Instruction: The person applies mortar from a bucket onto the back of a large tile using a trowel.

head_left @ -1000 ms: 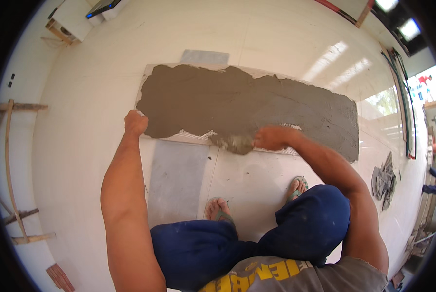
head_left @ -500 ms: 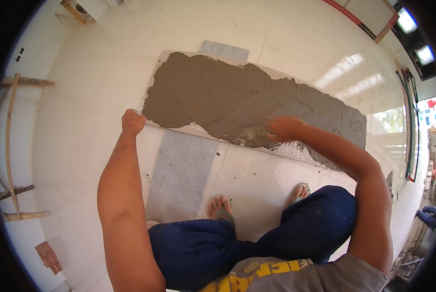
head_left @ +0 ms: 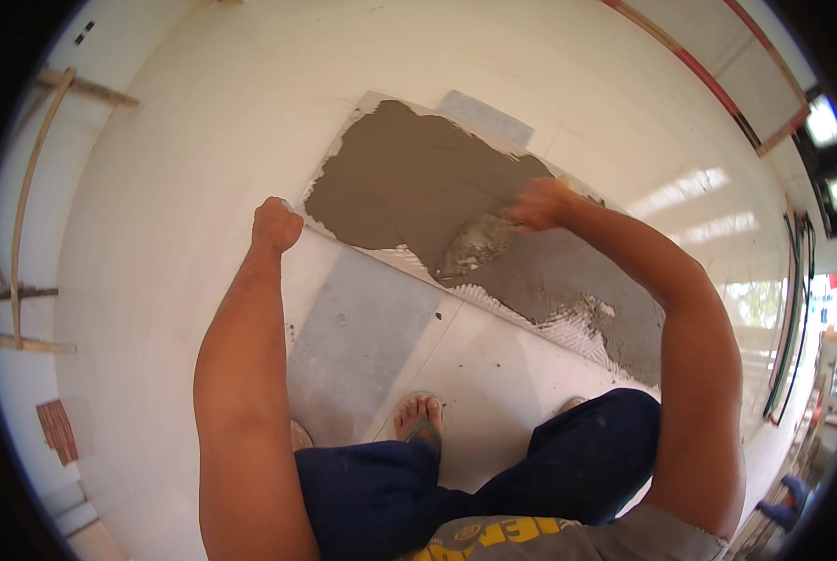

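Observation:
A long rectangular tile [head_left: 568, 329], its ribbed back facing up, lies slanted across the floor in front of me. Grey-brown mortar [head_left: 390, 173] covers most of that back; bare ribs show along the near edge. My left hand [head_left: 278, 224] is closed at the tile's near left corner, fingers curled round its edge. In my right hand [head_left: 540, 204], closed over the mortar, is a trowel [head_left: 479, 245]. Its smeared blade lies on the mortar near the tile's middle, pointing left and toward me, and my fingers hide much of the handle.
Grey strips [head_left: 358, 323] lie under the tile, showing at its near and far sides. My sandalled feet [head_left: 418, 417] are close to its near edge. Wooden pieces [head_left: 30, 196] lean at the left wall, near stacked red bricks [head_left: 57, 432]. A red-edged frame [head_left: 708, 79] stands far right.
The trowel has moved away from the tile's near edge onto the mortar, and more of its blade shows. My view has turned, so the tile looks more slanted. My left hand stays at the corner.

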Tool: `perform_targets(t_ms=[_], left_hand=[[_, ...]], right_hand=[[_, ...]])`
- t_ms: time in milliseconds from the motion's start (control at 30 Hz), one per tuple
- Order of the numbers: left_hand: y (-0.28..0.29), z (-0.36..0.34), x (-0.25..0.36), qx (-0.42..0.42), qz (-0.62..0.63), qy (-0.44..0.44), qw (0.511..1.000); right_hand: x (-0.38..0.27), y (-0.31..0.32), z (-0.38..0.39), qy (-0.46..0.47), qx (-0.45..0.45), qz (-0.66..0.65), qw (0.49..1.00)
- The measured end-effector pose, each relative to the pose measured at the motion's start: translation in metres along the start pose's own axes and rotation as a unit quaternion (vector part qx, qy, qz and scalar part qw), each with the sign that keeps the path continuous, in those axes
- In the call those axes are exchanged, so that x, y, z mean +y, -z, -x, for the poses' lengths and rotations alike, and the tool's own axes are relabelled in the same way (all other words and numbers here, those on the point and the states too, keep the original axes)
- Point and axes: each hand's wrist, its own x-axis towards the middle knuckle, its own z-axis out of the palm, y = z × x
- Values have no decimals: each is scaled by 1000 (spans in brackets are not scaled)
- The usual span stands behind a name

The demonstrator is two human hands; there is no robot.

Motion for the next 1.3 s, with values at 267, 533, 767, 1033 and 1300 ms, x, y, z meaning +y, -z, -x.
perform_targets(t_ms=[267, 533, 767, 1033, 1300], left_hand=[[17, 18, -70, 9, -25, 101, 995], [18, 16, -71, 16, -43, 105, 993], [7, -3, -35, 23, -28, 28, 999], [11, -17, -16, 23, -15, -26, 999], [16, -15, -13, 36, -31, -47, 998]], right_hand=[[-12, 62, -147, 48, 136, -14, 989], [-30, 48, -103, 0, -21, -128, 992], [-51, 1, 36, -54, -83, -144, 985], [-98, -78, 189, -184, -105, -192, 958], [-125, -66, 287, -307, -164, -257, 902]])
